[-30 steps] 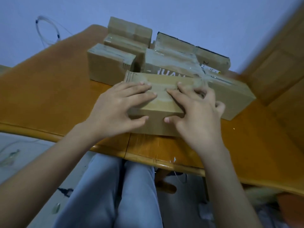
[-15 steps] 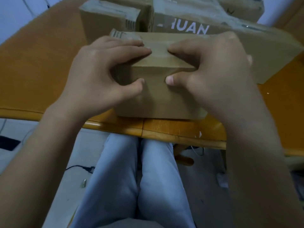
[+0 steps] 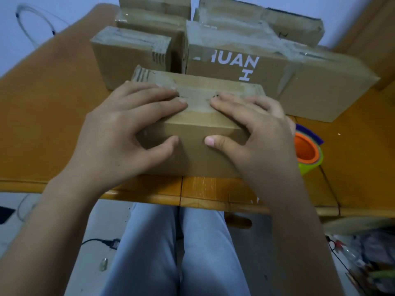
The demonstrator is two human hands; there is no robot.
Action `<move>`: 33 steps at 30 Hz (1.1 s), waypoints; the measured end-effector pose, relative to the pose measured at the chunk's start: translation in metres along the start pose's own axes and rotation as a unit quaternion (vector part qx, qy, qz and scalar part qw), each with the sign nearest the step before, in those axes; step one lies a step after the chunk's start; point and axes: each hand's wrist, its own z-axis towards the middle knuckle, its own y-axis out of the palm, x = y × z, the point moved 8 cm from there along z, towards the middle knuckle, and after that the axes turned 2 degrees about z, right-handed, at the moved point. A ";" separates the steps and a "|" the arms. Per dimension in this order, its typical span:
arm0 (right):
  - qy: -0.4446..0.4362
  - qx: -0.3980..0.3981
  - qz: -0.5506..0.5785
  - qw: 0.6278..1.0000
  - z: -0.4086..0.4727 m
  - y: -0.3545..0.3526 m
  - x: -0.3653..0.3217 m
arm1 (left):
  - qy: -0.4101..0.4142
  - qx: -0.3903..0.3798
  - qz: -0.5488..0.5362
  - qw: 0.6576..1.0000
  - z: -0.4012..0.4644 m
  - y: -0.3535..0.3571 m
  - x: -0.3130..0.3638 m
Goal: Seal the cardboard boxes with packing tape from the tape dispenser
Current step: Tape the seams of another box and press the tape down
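Since a moment ago, our left hand (image 3: 128,127) and right hand (image 3: 254,133) have flattened, open fingers pressing tape (image 3: 198,103) along the box (image 3: 192,154) seam; dispenser (image 3: 307,152) idle right.

Only one readable print from my feed: white block caps "HUAN" on the front face of the big cardboard box (image 3: 267,82), which sits toward the table's (image 3: 53,116) far edge, just behind the small box. Left of the H there's a short white dash or a cut-off letter, can't tell which. Under the N, one more white char, looks like "H" or a sideways "I", not sure. Dark bar marks on the corner flaps of two other boxes, too blurred to read. No nums, no brand logo, no other labels I can make out.
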 end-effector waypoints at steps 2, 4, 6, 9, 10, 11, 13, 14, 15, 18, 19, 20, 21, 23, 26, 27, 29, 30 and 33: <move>-0.006 0.011 -0.010 1.000 -0.001 0.001 0.001 | -0.008 0.000 -0.002 1.000 0.001 0.001 -0.002; -0.007 0.034 -0.018 0.999 0.000 0.001 0.003 | -0.031 -0.015 -0.016 0.999 0.005 0.001 -0.005; -0.013 0.052 -0.032 0.998 -0.001 0.003 0.003 | -0.051 -0.035 -0.021 0.998 0.008 0.001 -0.007; -0.039 0.064 -0.058 0.995 -0.003 0.004 0.004 | -0.047 -0.054 0.016 0.997 0.014 -0.001 -0.002; -0.045 0.064 -0.063 0.995 -0.003 0.004 0.005 | -0.040 -0.060 0.037 0.997 0.018 -0.001 0.002; -0.050 0.065 -0.066 0.994 -0.003 0.004 0.005 | -0.032 -0.066 0.059 0.996 0.022 -0.002 0.005; -0.060 0.070 -0.081 0.992 -0.003 0.005 0.004 | -0.013 -0.080 0.107 0.991 0.030 0.001 0.010; -0.068 0.073 -0.090 0.991 -0.003 0.005 0.002 | -0.004 -0.088 0.128 0.988 0.033 0.006 0.012; -0.080 0.070 -0.090 0.990 -0.004 0.004 0.000 | 0.001 -0.093 0.141 0.986 0.035 0.010 0.013; -0.058 0.058 0.079 0.993 -0.005 -0.013 0.013 | -0.004 -0.075 0.142 0.987 0.038 0.016 0.010; -0.034 0.088 0.122 0.988 -0.007 -0.029 0.026 | -0.003 -0.066 0.139 0.988 0.038 0.016 0.008; -0.008 0.129 0.123 0.984 -0.008 -0.047 0.042 | -0.002 -0.059 0.136 0.989 0.038 0.016 0.007; 0.021 0.158 0.092 0.983 -0.009 -0.064 0.059 | -0.001 -0.054 0.136 0.989 0.038 0.016 0.007; 0.097 0.134 -0.003 0.986 -0.004 -0.082 0.098 | -0.002 -0.045 0.145 0.988 0.038 0.016 0.007; 0.193 -0.058 -0.116 0.973 0.009 -0.063 0.150 | 0.001 -0.028 0.167 0.986 0.036 0.017 0.007; 0.200 -0.119 -0.140 0.962 0.012 -0.052 0.162 | 0.005 -0.023 0.174 0.985 0.035 0.017 0.008; 0.184 -0.198 -0.181 0.946 0.019 -0.033 0.171 | 0.014 -0.016 0.178 0.984 0.034 0.017 0.009; 0.169 -0.211 -0.208 0.940 0.024 -0.027 0.172 | 0.016 -0.016 0.176 0.984 0.034 0.017 0.010; 0.122 -0.191 -0.251 0.941 0.039 -0.017 0.169 | 0.009 -0.019 0.168 0.986 0.035 0.016 0.009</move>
